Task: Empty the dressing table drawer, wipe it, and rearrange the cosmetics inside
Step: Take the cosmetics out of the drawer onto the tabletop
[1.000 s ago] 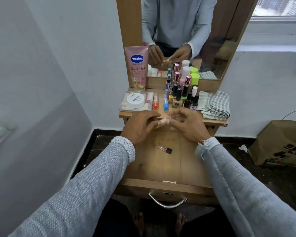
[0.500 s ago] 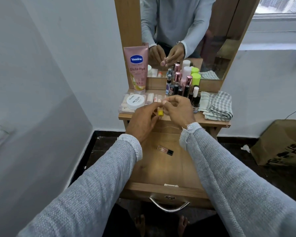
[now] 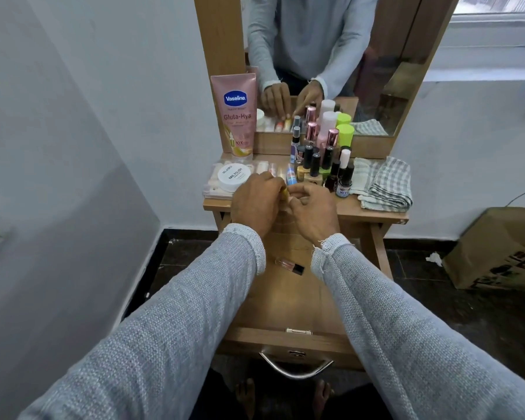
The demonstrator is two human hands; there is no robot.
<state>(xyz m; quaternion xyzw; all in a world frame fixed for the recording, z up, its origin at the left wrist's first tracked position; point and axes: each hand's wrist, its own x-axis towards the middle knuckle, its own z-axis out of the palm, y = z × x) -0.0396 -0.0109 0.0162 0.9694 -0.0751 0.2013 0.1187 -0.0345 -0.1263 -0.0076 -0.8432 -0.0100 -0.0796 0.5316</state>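
The wooden drawer (image 3: 285,301) is pulled out toward me. A small clear tube with a black cap (image 3: 289,266) lies alone on its floor. My left hand (image 3: 255,204) and my right hand (image 3: 312,210) meet at the front edge of the dressing table top (image 3: 376,215). Both pinch a small yellow bottle (image 3: 284,194) that is mostly hidden by my fingers. Just behind them stand a blue tube (image 3: 291,177), a white nail polish remover jar (image 3: 232,177) and a cluster of nail polish bottles (image 3: 322,165).
A pink Vaseline tube (image 3: 235,116) leans against the mirror frame (image 3: 219,56). A folded checked cloth (image 3: 385,184) lies at the table's right end. A brown paper bag (image 3: 497,250) stands on the dark floor at right. A white wall (image 3: 73,147) is close on the left. The drawer's metal handle (image 3: 296,369) is nearest me.
Both hands rose from over the drawer to the table top with the small yellow bottle, then lowered it toward the row of tubes. The tube in the drawer stayed put.
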